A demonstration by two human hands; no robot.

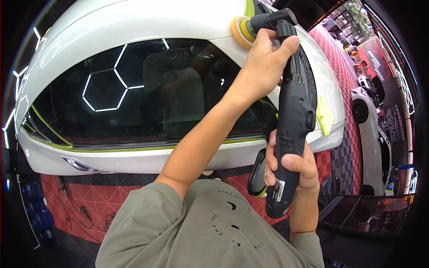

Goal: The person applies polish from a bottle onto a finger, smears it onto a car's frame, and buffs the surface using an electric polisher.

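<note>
1. Held a black polisher (292,107) lengthwise on the right of the scene, with its angled head at the far end and its rounded butt at the near end.
2. Wrapped the left hand (267,62) around the neck beside the head; curled the right hand (297,165) around the rear body with the thumb across the top — two firm grips on one tool, apart along its length.
3. Set the round yellow-orange pad (241,32) by the roof edge of a white car (147,22), at the far right end of the dark side window (178,129). Could not tell about firm contact between pad and paint.
4. Seemed fairly heavy and rigid in the housing, softer at the pad, and likely to skip on slick paint. Called for one hand at the neck for guidance and one around the rear for support — fingers clear of the pad.
5. Looked smooth, glossy and easily marred across the bodywork, with yellow-green tape (61,146) along the window edge and a yellow cloth (325,117) on the right.
6. Stood on red and grey floor tiles (111,190), with cables (83,209) at near left and another car (373,125) at far right.
</note>
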